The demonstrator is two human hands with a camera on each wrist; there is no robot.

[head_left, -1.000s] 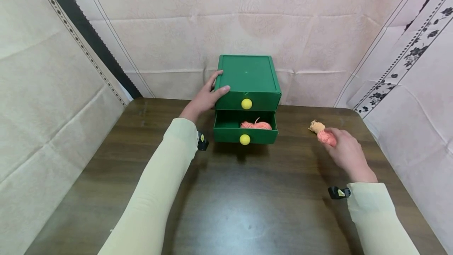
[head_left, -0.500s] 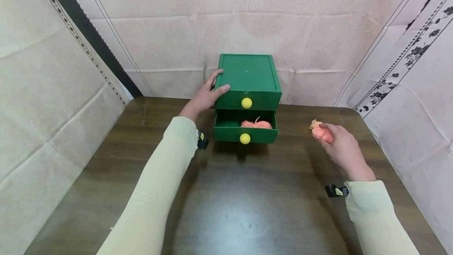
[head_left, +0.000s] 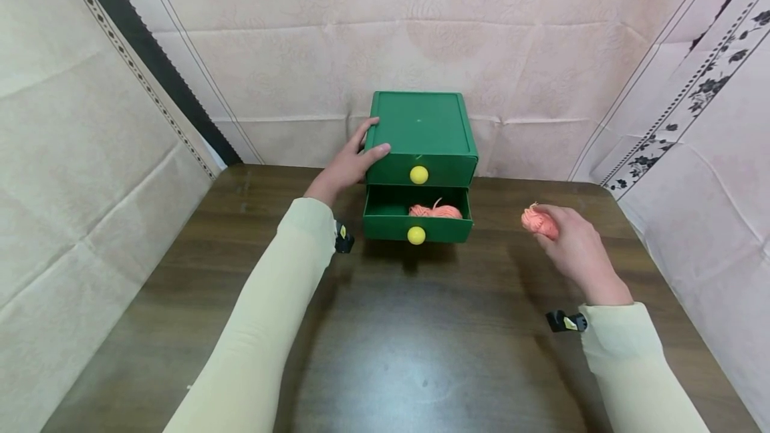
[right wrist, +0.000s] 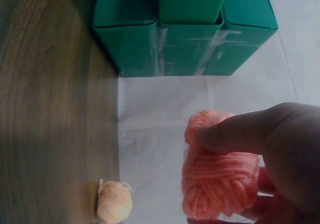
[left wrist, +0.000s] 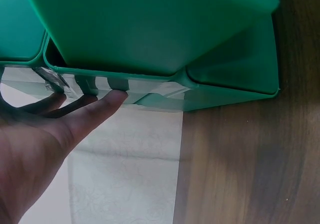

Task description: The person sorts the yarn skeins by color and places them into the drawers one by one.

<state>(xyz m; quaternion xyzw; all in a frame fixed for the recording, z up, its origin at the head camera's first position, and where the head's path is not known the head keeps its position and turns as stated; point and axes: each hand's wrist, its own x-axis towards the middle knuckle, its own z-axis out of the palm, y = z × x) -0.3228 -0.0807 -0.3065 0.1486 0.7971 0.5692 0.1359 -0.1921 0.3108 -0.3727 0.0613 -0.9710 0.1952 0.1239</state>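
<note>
My right hand (head_left: 577,246) pinches a small skein of coral-pink yarn (head_left: 539,222) above the table, to the right of a green drawer cabinet (head_left: 421,124). In the right wrist view the thumb lies across the pink yarn's near face. My left hand (head_left: 347,164) rests against the cabinet's left side, thumb at its upper front edge. Its fairly straight fingers touch the taped side in the left wrist view. The cabinet's middle drawer (head_left: 385,229) is pulled out, with more coral yarn (head_left: 446,212) inside. The right wrist view shows a cream yarn ball (right wrist: 115,202) on the table.
Yellow round knobs sit on the upper drawer (head_left: 419,175) and the pulled-out drawer. Pale cloth (head_left: 481,52) hangs behind the brown wooden table (head_left: 385,353) and along both sides. In the head view the cream ball is almost fully hidden behind the held yarn.
My right hand has lifted the pink yarn and moved slightly left and away, covering the cream ball in the head view. The left hand and the cabinet have stayed put.
</note>
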